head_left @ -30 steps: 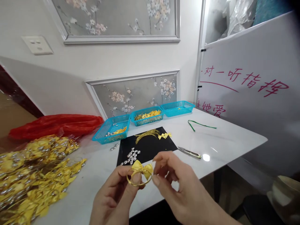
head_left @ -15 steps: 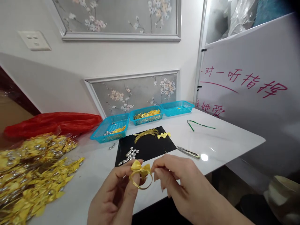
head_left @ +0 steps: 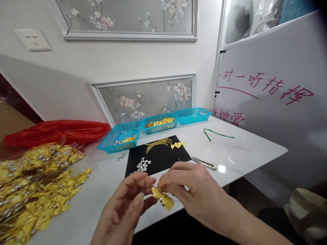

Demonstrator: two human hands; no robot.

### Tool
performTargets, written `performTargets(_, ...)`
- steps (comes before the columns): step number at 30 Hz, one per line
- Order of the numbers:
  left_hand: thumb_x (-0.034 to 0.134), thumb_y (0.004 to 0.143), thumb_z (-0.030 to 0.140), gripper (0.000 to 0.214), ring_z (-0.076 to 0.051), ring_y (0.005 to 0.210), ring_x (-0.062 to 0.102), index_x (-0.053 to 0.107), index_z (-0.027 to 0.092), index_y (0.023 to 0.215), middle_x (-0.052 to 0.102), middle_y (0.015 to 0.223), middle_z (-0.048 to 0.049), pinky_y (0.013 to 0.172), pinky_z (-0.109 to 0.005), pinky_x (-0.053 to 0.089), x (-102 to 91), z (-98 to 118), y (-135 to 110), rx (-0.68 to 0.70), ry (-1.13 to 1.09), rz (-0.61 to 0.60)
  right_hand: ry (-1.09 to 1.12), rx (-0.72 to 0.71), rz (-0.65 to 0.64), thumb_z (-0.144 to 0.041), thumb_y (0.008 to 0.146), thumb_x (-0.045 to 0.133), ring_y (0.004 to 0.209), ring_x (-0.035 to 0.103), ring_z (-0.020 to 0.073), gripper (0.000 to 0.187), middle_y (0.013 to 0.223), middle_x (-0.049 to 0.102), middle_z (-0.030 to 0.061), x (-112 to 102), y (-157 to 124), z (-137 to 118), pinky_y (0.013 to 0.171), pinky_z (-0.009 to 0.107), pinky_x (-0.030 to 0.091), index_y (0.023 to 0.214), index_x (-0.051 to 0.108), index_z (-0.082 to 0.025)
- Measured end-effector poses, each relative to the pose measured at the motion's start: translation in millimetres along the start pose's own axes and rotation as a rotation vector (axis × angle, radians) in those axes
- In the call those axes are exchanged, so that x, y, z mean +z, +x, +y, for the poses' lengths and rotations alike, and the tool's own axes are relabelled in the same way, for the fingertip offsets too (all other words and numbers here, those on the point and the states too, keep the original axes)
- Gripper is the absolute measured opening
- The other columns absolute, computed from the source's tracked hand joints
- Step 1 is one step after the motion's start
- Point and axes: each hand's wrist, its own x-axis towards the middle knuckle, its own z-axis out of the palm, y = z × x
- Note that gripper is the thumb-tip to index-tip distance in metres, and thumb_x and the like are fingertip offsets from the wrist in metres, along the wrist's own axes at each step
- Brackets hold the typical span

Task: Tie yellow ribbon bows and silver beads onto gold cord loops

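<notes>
My right hand (head_left: 190, 192) pinches a small yellow ribbon bow (head_left: 162, 198) at its knot, over the near edge of the white table (head_left: 237, 153). The bow hangs tilted below the fingertips. My left hand (head_left: 125, 211) is right beside it, thumb and forefinger at the bow's left end, fingers loosely curled. Just beyond the hands lies a black mat (head_left: 160, 156) with silver beads (head_left: 142, 165), gold strings (head_left: 158, 143) and two small yellow bows (head_left: 178, 145).
A heap of finished yellow bows with beads (head_left: 33, 190) fills the left side, with a red bag (head_left: 56, 131) behind it. Three turquoise baskets (head_left: 120, 137) line the back by the wall. Small snips (head_left: 204, 164) and a green tie (head_left: 217, 134) lie to the right.
The bow was held up with a gold loop below it by the left fingers; now it is lower and tilted, pinched by the right hand, and the loop is no longer visible.
</notes>
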Motion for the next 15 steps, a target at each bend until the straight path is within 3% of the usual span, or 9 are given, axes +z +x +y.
performTargets(3, 0.092, 0.064, 0.043, 0.038, -0.018, 0.082, 0.068, 0.078, 0.032, 0.097, 0.076, 0.090, -0.0007, 0.070, -0.020, 0.058, 1.9, 2, 1, -0.022, 0.038, -0.063, -0.026, -0.013, -0.020, 0.000, 0.092, 0.055, 0.076, 0.063, 0.0111, 0.031, 0.085, 0.071, 0.0002, 2, 3, -1, 0.071, 0.021, 0.048, 0.091, 0.078, -0.020)
performTargets(7, 0.093, 0.063, 0.041, 0.032, -0.015, 0.076, 0.064, 0.079, 0.029, 0.089, 0.073, 0.084, 0.0006, 0.066, -0.017, 0.055, 5.9, 1, 1, -0.049, 0.014, -0.089, -0.026, 0.047, -0.027, 0.004, 0.086, 0.060, 0.078, 0.064, 0.0114, 0.032, 0.084, 0.070, -0.0014, 6, 3, 2, 0.071, 0.021, 0.048, 0.092, 0.077, -0.022)
performTargets(10, 0.091, 0.066, 0.041, 0.024, -0.012, 0.069, 0.061, 0.078, 0.025, 0.078, 0.069, 0.075, 0.0016, 0.062, -0.015, 0.054, 3.9, 1, 3, -0.072, -0.005, -0.089, -0.010, 0.059, 0.063, 0.000, 0.088, 0.061, 0.090, 0.064, 0.0109, 0.024, 0.096, 0.069, -0.0012, 4, -1, 3, 0.080, 0.020, 0.048, 0.093, 0.071, -0.021)
performTargets(15, 0.090, 0.068, 0.040, 0.023, -0.014, 0.074, 0.065, 0.077, 0.024, 0.077, 0.071, 0.076, 0.0009, 0.070, -0.019, 0.059, 1.7, 0, 4, -0.077, -0.063, -0.073, 0.004, 0.043, 0.196, -0.009, 0.095, 0.056, 0.080, 0.060, 0.0096, 0.014, 0.088, 0.063, -0.0018, 1, -14, -3, 0.073, 0.020, 0.047, 0.088, 0.061, -0.020)
